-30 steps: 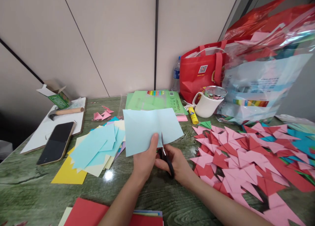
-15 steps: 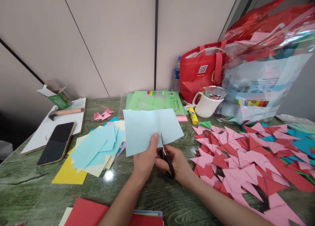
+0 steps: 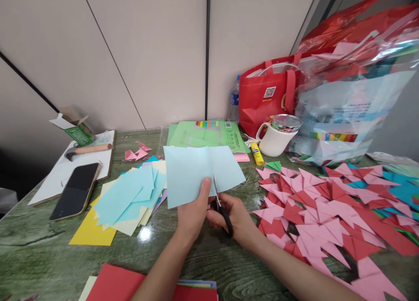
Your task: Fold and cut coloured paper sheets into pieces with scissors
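My left hand (image 3: 192, 216) pinches the lower edge of a light blue paper sheet (image 3: 196, 170), held upright above the table with a crease down its middle. My right hand (image 3: 237, 220) grips black-handled scissors (image 3: 221, 208), whose blades enter the sheet's bottom edge along the crease, just right of my left thumb.
Loose blue, cream and yellow sheets (image 3: 127, 198) lie to the left, with a phone (image 3: 76, 189) and a hammer (image 3: 85, 149) beyond. Folded pink and red paper pieces (image 3: 327, 205) cover the right side. A white mug (image 3: 276, 137), glue stick (image 3: 257, 153), green paper pack (image 3: 206, 134) and red bag (image 3: 270, 95) stand behind.
The scissor blades have crept slightly further up into the sheet, and its right half has shifted a little. Both hands stay in place.
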Demonstrator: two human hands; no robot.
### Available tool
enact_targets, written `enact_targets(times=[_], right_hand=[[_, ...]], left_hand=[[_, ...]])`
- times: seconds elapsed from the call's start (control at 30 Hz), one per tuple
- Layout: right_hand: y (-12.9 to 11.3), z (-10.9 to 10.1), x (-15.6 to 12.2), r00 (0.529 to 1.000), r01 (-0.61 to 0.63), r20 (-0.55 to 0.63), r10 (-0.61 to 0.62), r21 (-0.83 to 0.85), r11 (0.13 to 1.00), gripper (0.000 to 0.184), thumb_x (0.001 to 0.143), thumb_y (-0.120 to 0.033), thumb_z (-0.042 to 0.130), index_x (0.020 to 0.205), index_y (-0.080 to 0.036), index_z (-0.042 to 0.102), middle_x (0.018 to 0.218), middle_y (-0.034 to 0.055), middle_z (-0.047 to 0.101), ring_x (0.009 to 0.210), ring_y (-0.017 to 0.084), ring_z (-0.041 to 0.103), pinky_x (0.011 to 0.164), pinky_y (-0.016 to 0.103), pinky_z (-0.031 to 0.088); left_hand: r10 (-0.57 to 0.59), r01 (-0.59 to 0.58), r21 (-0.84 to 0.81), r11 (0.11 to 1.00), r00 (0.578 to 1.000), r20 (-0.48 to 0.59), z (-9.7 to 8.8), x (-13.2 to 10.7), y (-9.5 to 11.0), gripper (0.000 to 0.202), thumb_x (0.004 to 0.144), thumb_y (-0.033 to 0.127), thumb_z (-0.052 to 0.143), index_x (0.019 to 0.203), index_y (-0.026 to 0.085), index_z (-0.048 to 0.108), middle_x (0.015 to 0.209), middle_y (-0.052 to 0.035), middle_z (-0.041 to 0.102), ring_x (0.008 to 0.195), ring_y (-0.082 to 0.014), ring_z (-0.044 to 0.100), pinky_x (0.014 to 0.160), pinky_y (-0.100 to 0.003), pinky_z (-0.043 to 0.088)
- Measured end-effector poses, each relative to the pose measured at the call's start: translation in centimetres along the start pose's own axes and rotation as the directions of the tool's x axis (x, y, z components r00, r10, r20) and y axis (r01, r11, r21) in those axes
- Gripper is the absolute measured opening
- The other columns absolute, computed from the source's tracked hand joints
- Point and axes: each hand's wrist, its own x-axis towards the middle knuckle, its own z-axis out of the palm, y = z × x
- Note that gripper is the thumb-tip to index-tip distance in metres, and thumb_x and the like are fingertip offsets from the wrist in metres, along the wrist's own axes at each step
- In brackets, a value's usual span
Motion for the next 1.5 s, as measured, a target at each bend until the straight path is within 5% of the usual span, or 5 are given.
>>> enact_targets(times=[0.27, 0.5, 0.8, 1.23, 1.5], right_hand=[[0.0, 0.0, 0.0, 1.0, 0.016, -0.006, -0.016, -0.003, 1.0, 0.036, 0.059, -0.041, 0.07, 0.076, -0.014, 0.053, 0.053, -0.0043, 0.051, 0.044, 0.008, 0.042, 0.042, 0.021, 0.036], [0.1, 0.1, 0.0, 1.0, -0.008, -0.026, 0.007, -0.023, 1.0, 0.034, 0.06, -0.041, 0.069, 0.074, -0.016, 0.052, 0.05, -0.0051, 0.051, 0.041, 0.008, 0.043, 0.039, 0.021, 0.035], [-0.1, 0.2, 0.1, 0.998, -0.03, -0.052, 0.029, -0.01, 1.0, 0.035, 0.057, -0.042, 0.07, 0.071, -0.016, 0.052, 0.046, -0.0062, 0.048, 0.038, 0.008, 0.042, 0.037, 0.021, 0.034], [-0.2, 0.2, 0.1, 0.996, -0.055, -0.066, 0.054, -0.016, 0.998, 0.034, 0.057, -0.04, 0.071, 0.07, -0.015, 0.052, 0.044, -0.0067, 0.049, 0.035, 0.007, 0.043, 0.036, 0.02, 0.034], [0.0, 0.1, 0.1, 0.997, -0.047, -0.054, 0.049, 0.027, 0.999, 0.034, 0.057, -0.038, 0.071, 0.073, -0.014, 0.053, 0.042, -0.0072, 0.049, 0.035, 0.007, 0.043, 0.036, 0.019, 0.035]], left_hand=[[0.025, -0.024, 0.02, 1.0, 1.0, -0.013, 0.2, -0.1, -0.1, 0.026, 0.069, 0.032, 0.059, 0.089, 0.015, 0.062, 0.093, -0.0063, 0.066, 0.091, -0.0192, 0.059, 0.079, -0.028, 0.048], [0.003, -0.004, 0.042, 0.999, 1.0, 0.01, 0.1, -0.2, 0.0, 0.02, 0.069, 0.036, 0.057, 0.074, 0.018, 0.063, 0.069, -0.0053, 0.066, 0.093, -0.0225, 0.059, 0.08, -0.032, 0.047], [0.035, -0.036, 0.051, 0.998, 0.999, 0.023, 0.1, -0.1, -0.3, 0.021, 0.07, 0.036, 0.056, 0.075, 0.017, 0.063, 0.068, -0.0044, 0.066, 0.084, -0.02, 0.061, 0.076, -0.028, 0.048], [0.098, -0.099, 0.1, 0.99, 0.995, 0.017, 0.1, 0.2, -1.1, 0.03, 0.07, 0.041, 0.054, 0.086, 0.017, 0.062, 0.095, -0.0062, 0.065, 0.091, -0.0195, 0.058, 0.088, -0.031, 0.04], [0.045, -0.046, 0.041, 0.998, 0.999, 0.028, 0.1, 0.0, -0.5, 0.026, 0.069, 0.039, 0.056, 0.08, 0.016, 0.063, 0.08, -0.0052, 0.067, 0.073, -0.0185, 0.062, 0.07, -0.028, 0.048]])
